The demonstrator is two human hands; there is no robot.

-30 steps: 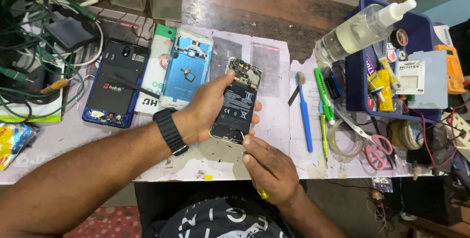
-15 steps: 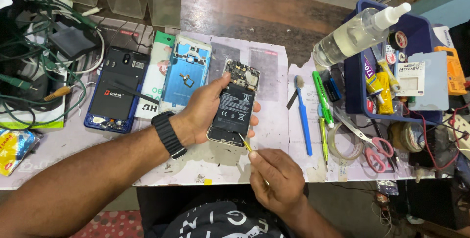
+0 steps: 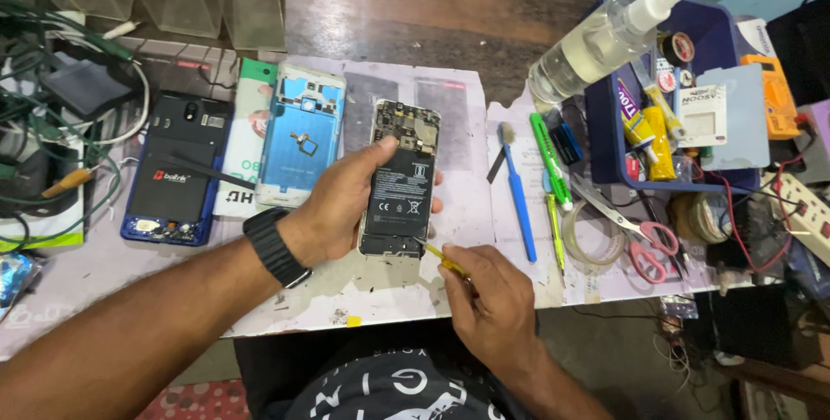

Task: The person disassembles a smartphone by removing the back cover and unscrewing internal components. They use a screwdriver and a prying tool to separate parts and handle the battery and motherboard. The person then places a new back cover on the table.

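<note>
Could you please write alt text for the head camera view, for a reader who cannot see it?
The left hand holds an opened phone over a worktable, while the right hand touches a yellow screwdriver to its lower edge. Two more opened phones lie to the left; a blue toothbrush, scissors and a spray bottle sit to the right.

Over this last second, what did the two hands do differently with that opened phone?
The right hand drew back from the phone's lower edge toward the body and now holds a thin yellow tool, its tip at the bottom of the opened phone. The left hand kept the same grip on the phone. The blue back cover, dark phone and blue toothbrush lie where they were.
</note>
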